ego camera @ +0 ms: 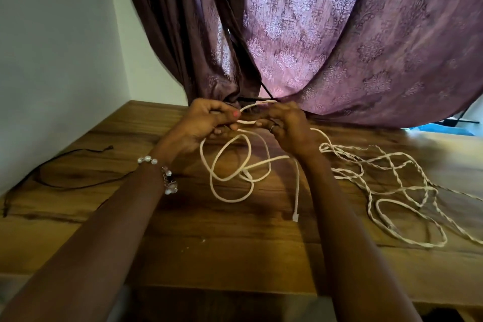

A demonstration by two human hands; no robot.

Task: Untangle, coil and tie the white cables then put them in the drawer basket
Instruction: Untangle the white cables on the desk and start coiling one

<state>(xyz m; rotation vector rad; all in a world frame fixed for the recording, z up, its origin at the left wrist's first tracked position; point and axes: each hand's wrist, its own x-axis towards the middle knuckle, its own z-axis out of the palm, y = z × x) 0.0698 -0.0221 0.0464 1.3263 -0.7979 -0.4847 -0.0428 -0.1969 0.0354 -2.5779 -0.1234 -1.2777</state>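
Item: smooth round white cable, lying in loose overlapping loops at centre frame on the wooden worktop, its plug end trailing toward lower centre. We see our left hand and right hand, each grip pinched on an upper loop. Second item: thin twisted white cable, sprawled at right, untouched. Step judged: untangling. Next calls for drawing the loops free before coiling. Drawer basket not visible.
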